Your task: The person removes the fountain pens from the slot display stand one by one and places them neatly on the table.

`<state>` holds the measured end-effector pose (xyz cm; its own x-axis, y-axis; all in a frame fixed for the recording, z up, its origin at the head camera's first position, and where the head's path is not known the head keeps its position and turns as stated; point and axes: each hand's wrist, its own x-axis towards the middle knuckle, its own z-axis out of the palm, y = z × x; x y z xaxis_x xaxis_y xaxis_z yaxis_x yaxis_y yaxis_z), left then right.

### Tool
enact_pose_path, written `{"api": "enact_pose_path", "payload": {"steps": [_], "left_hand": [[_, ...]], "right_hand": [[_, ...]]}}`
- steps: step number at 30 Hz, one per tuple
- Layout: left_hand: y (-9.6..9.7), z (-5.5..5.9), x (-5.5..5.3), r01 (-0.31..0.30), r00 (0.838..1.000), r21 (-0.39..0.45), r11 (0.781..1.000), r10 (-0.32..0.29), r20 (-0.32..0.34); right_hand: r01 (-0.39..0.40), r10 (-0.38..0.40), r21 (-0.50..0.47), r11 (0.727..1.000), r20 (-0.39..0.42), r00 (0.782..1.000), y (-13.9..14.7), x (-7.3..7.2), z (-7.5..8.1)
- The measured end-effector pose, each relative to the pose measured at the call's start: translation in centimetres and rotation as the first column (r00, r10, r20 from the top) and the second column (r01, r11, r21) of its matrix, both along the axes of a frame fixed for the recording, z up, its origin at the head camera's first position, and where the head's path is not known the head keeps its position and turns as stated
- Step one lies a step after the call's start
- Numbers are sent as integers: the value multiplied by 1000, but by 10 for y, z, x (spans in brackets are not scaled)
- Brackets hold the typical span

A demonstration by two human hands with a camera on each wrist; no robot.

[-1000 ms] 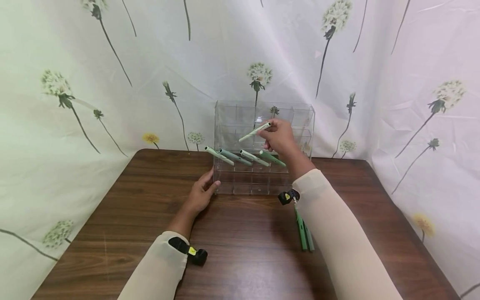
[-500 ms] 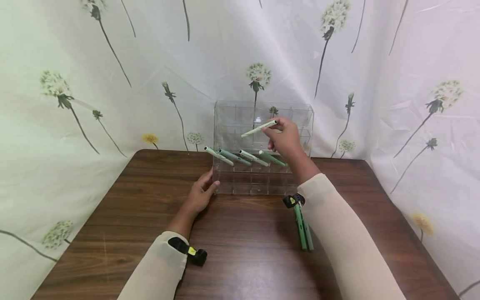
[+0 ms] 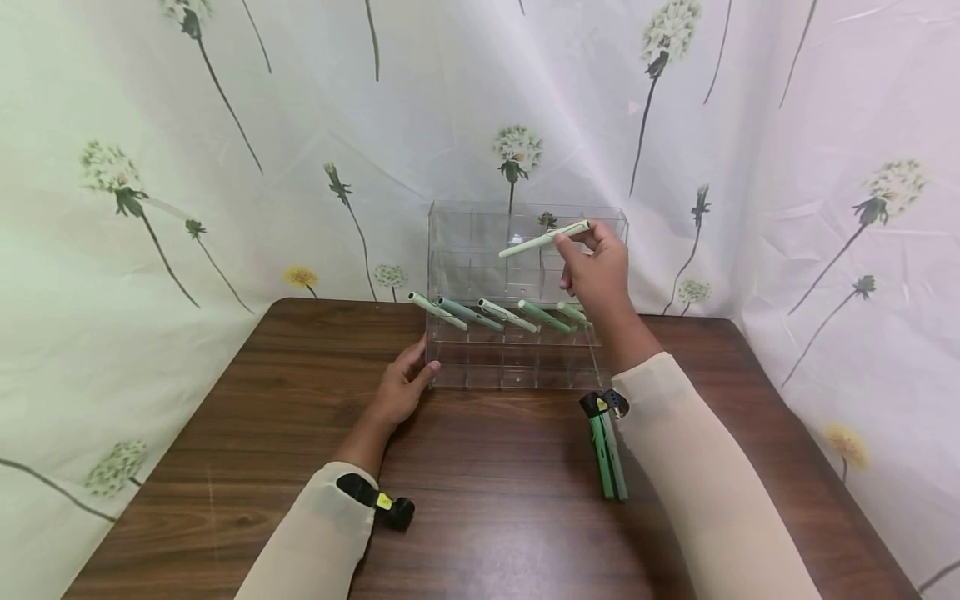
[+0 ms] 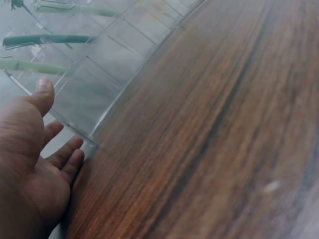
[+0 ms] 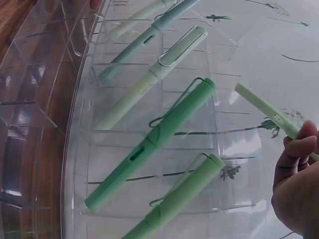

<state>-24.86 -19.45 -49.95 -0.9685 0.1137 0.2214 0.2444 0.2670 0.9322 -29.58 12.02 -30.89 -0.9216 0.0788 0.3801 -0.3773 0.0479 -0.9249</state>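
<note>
My right hand (image 3: 603, 271) pinches a pale green pen (image 3: 534, 243) between thumb and fingers, in front of the upper part of a clear acrylic organizer (image 3: 517, 377). In the right wrist view that pen (image 5: 261, 105) is apart from the organizer. Several pens lean in one row of its compartments, among them a pale green pen (image 3: 438, 312), a blue-green pen (image 3: 470, 315) and a darker green pen (image 5: 149, 144). The thumb of my left hand (image 3: 400, 387) stands at the organizer's left front edge. Its other fingers, loosely extended, lie along the side wall, as the left wrist view shows.
Two green pens (image 3: 602, 467) lie side by side on the brown wooden table (image 3: 480, 517), partly under the right wrist's camera (image 3: 600, 404). Behind the organizer hangs a white curtain (image 3: 420, 125) printed with dandelions.
My right hand has moved right and upward with its pale green pen. A light green pen at the row's right end, hidden earlier behind that hand, now shows. The left hand stays put.
</note>
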Motion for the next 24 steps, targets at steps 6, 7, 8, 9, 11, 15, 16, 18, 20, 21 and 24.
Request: {"api": "enact_pose_path", "payload": {"steps": [6, 7, 8, 9, 11, 15, 16, 18, 20, 21, 24], "left_hand": [[-1, 0, 0, 1, 1000, -23, 1000, -1, 10], [-1, 0, 0, 3, 1000, -24, 1000, -2, 10], [-2, 1, 0, 3, 1000, -24, 1000, -3, 13], [-2, 1, 0, 4, 1000, -22, 1000, -4, 14], [-2, 2, 1, 6, 1000, -20, 1000, -6, 18], [-2, 2, 1, 10, 1000, -11, 1000, -10, 23], [-2, 1, 0, 12, 1000, -10, 1000, -12, 23], [-1, 1, 0, 14, 1000, -4, 1000, -14, 21], [-1, 0, 0, 14, 1000, 1, 1000, -14, 19], [-1, 0, 0, 14, 1000, 4, 1000, -14, 20], [-1, 0, 0, 15, 1000, 2, 1000, -15, 14]], "right_hand": [[-1, -1, -52, 999, -25, 1000, 6, 9, 2], [-4, 2, -64, 998, -29, 1000, 7, 11, 2], [-6, 3, -72, 997, -34, 999, 8, 12, 1], [-10, 7, -82, 997, -41, 999, 8, 14, 1], [-19, 14, -105, 994, -54, 998, 9, 18, 1], [-37, 31, -120, 992, -59, 998, 11, 25, -3], [-40, 34, -121, 992, -54, 998, 11, 27, -4], [-42, 38, -118, 992, -43, 998, 13, 30, -7], [-43, 40, -118, 992, -32, 999, 16, 33, -10], [-42, 39, -114, 993, -27, 999, 17, 34, -12], [-37, 35, -97, 995, -19, 999, 21, 38, -18]]}}
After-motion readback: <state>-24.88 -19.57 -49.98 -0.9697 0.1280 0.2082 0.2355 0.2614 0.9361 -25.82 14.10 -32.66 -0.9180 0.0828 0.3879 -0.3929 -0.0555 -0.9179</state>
